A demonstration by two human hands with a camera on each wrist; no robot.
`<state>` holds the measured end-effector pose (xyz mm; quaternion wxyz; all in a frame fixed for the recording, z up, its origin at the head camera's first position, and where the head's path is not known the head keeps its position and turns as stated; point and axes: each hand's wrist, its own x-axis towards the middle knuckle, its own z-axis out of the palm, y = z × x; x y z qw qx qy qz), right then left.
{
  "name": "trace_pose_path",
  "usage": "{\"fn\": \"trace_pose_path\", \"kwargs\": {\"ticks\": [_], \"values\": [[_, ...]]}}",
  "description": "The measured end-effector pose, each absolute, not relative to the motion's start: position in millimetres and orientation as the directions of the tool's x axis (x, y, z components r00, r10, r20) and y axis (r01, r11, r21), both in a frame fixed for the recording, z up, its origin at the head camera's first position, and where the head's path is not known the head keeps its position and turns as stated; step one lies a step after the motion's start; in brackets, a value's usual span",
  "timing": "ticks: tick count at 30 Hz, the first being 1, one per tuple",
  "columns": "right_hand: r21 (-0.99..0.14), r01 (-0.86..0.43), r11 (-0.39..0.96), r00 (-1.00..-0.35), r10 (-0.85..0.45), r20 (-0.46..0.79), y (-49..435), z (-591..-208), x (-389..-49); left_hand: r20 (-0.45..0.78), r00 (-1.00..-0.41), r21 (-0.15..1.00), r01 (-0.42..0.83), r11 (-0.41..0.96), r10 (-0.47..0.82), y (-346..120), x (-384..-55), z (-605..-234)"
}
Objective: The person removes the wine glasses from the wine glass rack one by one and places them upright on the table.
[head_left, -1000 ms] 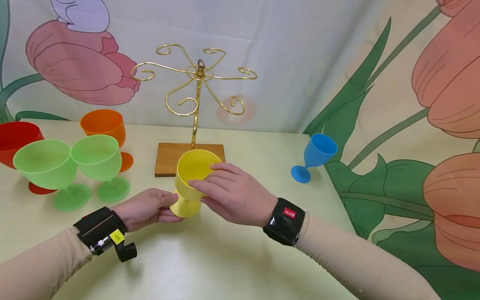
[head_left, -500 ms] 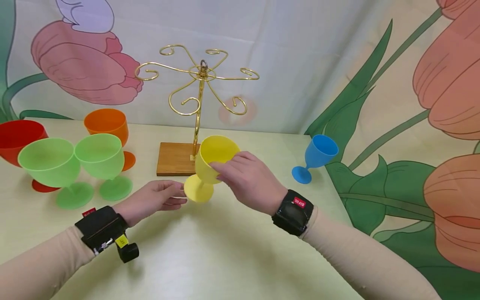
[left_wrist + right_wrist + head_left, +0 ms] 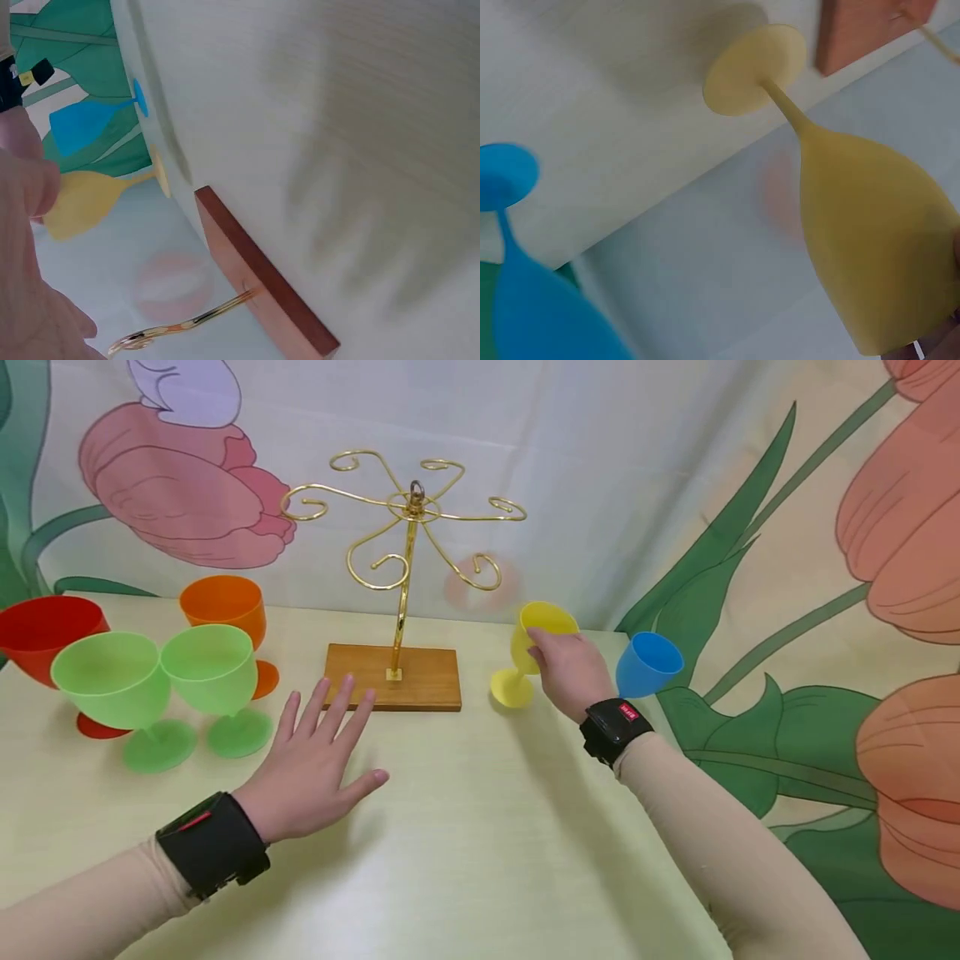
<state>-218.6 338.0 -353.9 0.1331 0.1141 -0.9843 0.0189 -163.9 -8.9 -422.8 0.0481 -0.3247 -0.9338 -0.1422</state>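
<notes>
My right hand [image 3: 576, 672] grips a yellow plastic goblet [image 3: 523, 647] by its bowl near the rim, to the right of the stand. In the right wrist view the yellow goblet [image 3: 870, 225] has its foot close over the table, and only a bit of the fingers shows at the edge. A blue goblet [image 3: 648, 664] stands just right of that hand, its stem and foot hidden behind the wrist in the head view. My left hand [image 3: 315, 777] hovers over the table in front of the stand, palm down, fingers spread, holding nothing.
A gold wire stand [image 3: 401, 602] with several curled arms rises from a wooden base [image 3: 435, 681] mid-table. On the left are two light green goblets [image 3: 112, 681], a red goblet [image 3: 45, 631] and an orange goblet [image 3: 225, 602]. A flowered curtain [image 3: 570, 485] backs the table.
The left hand let go of the yellow goblet's foot, drew back and spread its fingers. The right hand carried the goblet rightward and away, from before the stand to beside the blue goblet.
</notes>
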Motion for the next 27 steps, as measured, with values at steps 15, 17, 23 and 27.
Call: {"fn": "trace_pose_path", "kwargs": {"ticks": [15,17,23,27], "values": [[-0.062,-0.057,0.996,-0.991,-0.049,0.125,357,-372,-224,0.086,-0.819,0.283,0.566,0.774,0.567,-14,-159,-431],[-0.063,-0.058,0.996,-0.991,-0.050,0.126,356,-372,-225,0.078,-0.824,0.296,0.557,0.776,0.562,-14,-158,-431],[-0.064,-0.108,0.992,-0.970,-0.091,0.223,353,-374,-222,0.064,-0.833,0.312,0.540,0.782,0.550,-17,-157,-429],[-0.041,-0.170,0.985,-0.909,-0.141,0.391,340,-375,-212,0.088,-0.839,0.306,0.535,0.788,0.536,-18,-158,-427]]}}
